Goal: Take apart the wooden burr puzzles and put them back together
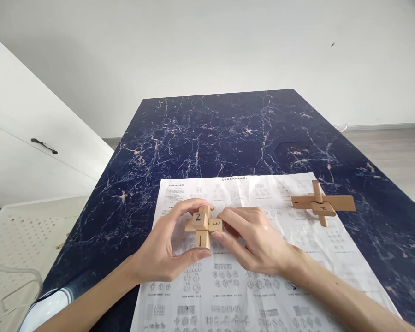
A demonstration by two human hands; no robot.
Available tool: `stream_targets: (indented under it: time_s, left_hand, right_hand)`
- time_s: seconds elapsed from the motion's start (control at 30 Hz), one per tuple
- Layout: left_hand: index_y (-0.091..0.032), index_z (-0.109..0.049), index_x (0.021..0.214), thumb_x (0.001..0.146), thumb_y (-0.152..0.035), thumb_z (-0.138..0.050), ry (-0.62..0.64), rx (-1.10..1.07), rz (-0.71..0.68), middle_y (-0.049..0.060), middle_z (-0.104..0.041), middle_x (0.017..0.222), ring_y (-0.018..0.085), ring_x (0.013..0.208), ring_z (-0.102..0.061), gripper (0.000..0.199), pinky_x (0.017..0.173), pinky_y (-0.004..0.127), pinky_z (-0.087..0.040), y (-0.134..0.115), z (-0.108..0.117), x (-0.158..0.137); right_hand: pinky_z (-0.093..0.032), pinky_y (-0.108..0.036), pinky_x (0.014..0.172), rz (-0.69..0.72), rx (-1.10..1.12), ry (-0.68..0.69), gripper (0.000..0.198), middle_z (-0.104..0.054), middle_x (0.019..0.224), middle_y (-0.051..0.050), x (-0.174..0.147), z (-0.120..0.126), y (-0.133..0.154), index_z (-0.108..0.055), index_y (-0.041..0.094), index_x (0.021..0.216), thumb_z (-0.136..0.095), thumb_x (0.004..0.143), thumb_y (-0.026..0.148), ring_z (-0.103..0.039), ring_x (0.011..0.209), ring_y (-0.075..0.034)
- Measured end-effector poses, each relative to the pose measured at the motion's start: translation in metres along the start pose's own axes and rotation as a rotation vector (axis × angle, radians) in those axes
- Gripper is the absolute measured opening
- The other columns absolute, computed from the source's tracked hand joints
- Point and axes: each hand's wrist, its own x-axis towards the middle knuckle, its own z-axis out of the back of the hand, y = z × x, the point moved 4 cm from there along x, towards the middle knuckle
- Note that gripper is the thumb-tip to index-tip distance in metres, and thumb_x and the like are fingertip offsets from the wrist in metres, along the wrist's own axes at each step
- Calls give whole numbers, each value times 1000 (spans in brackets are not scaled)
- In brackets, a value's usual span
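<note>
A small wooden burr puzzle (202,227) of interlocking blocks, marked 1, 2 and 3, is between my two hands above the printed sheet. My left hand (169,242) curves around its left side, with the thumb at the front block and the fingers at the back. From the right, my right hand (254,237) pinches the end of the block marked 3 between thumb and index finger. Beneath both hands lies a creased instruction sheet (242,286) with rows of small puzzle diagrams.
A second wooden cross-shaped puzzle (323,208), marked 2, sits at the sheet's right edge. Dark blue marbled table (207,133) runs back toward a white wall. At left are a white cabinet with a black handle (44,146) and a perforated white panel (24,240).
</note>
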Motion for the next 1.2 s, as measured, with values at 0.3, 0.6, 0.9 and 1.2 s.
stream_targets:
  time_s: [0.3,0.6,0.9,1.2]
  left_hand:
    - [-35,-52,153,94,-41,-85,72,-16,26,9,-69,140,32,126,-69,68,109,47,-57,1,4,0]
    - [-29,-56,151,94,-43,-84,140,-30,18,11,-74,131,31,115,-73,65,105,49,-60,7,5,0]
    - [-30,-56,151,94,-38,-84,208,-100,30,7,-75,122,28,106,-74,64,97,43,-61,6,6,1]
    - [-32,-58,153,95,-37,-85,151,-264,107,8,-70,131,29,122,-70,64,108,45,-58,-2,-8,0]
  right_hand:
    - [-30,-30,53,47,-2,-14,31,-50,72,4,-3,-4,1,-47,23,89,-48,117,36,-40,57,-13]
    - [-31,-29,56,101,-45,-9,30,-52,74,3,-2,-3,4,-49,22,90,-49,117,33,-41,59,-13]
    - [-30,-30,58,134,-68,-4,32,-50,74,3,-3,-3,4,-47,22,87,-49,117,34,-37,61,-14]
    - [-26,-28,55,45,73,-49,29,-42,68,6,-1,-1,5,-39,24,83,-52,109,28,-33,56,-11]
